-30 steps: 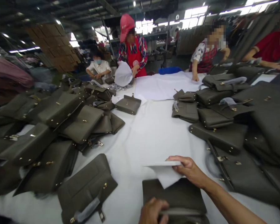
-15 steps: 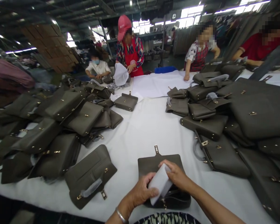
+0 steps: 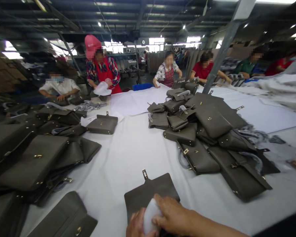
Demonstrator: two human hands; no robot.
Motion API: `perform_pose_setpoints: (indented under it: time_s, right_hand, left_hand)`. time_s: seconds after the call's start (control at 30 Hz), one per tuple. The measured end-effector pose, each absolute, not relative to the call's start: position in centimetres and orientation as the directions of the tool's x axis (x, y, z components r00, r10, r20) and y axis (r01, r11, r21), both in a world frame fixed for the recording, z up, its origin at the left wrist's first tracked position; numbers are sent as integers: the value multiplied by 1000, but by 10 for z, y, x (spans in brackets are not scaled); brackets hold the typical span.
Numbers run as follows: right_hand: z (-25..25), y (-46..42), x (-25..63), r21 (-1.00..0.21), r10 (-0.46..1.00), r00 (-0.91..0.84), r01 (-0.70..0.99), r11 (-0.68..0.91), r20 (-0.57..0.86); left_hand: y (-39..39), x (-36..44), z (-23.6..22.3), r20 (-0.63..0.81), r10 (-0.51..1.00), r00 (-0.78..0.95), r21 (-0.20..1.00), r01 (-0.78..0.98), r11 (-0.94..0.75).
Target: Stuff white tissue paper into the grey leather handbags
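A folded white sheet of padding [image 3: 150, 214], perhaps foam or paper, is gripped between my two hands. My left hand [image 3: 135, 224] closes on its left side, partly cut off by the bottom edge of the view. From the right, my right hand [image 3: 171, 213] wraps its fingers and thumb round the other side. Both are over a dark olive handbag [image 3: 148, 190], whose flap lies spread away from me with a metal clasp [image 3: 144, 174] at its tip. The bag's body is hidden below my hands and the frame edge.
Similar handbags are piled at the left [image 3: 37, 158] and right [image 3: 207, 121] of the white-covered table [image 3: 135, 148]. Another handbag [image 3: 64, 219] lies at lower left. A grey post [image 3: 219, 49] rises at the right. Several co-workers stand or sit across the table.
The view has swung to the right and up, so the bags and my hands appear further left and lower. The white padding is still in both hands, now looking more rounded.
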State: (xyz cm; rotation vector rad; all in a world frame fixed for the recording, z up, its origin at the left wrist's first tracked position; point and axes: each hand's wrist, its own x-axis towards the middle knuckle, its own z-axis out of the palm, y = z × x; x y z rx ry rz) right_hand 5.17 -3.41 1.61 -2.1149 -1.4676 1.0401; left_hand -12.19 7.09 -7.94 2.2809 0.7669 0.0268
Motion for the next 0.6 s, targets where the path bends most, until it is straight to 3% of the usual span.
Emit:
perform_pose_setpoints:
  time_s: [0.1,0.2,0.3,0.37,0.47,0.6]
  right_hand:
    - [-3,-39,60,-815,950,189,489,-310,-247]
    - [-22,-43,78,-973,917,363,93,-213,-166]
    - [-37,-45,95,-956,763,585,-248,-155,-276]
    - [-41,-48,99,-911,685,622,-381,-159,-380]
    - [-36,-54,98,-911,709,605,-389,-133,-362]
    - [-17,-55,90,-983,745,643,-144,-111,-178]
  left_hand:
    - [64,-123,-59,-81,520,850,593,460,-661]
    - [56,-124,-43,4,520,854,431,467,-772]
    - [49,-129,-40,28,488,873,288,460,-840]
    - [45,-134,-41,41,470,882,269,443,-855]
    - [41,-140,-42,65,468,881,312,428,-849]
    - [38,-144,-44,147,477,866,398,390,-830]
